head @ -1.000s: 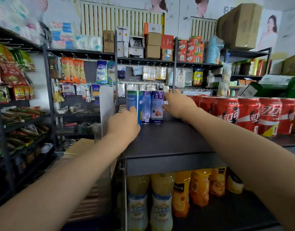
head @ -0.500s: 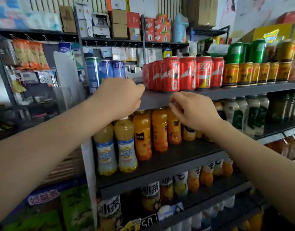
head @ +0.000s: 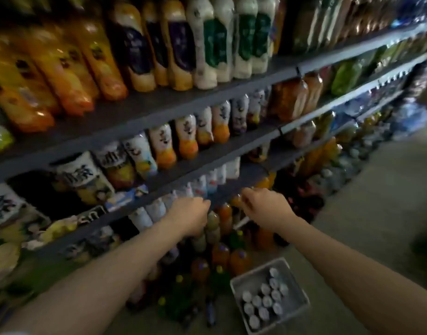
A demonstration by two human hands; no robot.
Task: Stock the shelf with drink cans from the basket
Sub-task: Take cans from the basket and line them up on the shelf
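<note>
Head view: both hands empty, left hand (head: 190, 213) and right hand (head: 263, 209) with fingers loosely curled, clamped on nothing, level with a lower shelf (head: 159, 201) of bottles. Below the right hand, on the floor: basket (head: 239, 281) holding upright drink cans (head: 263, 303). Best to reach straight down, grip one can per hand round the body, lift clear of the neighbours.

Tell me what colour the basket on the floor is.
Light grey; the basket shows in the head view, with silver-topped cans inside.
</note>
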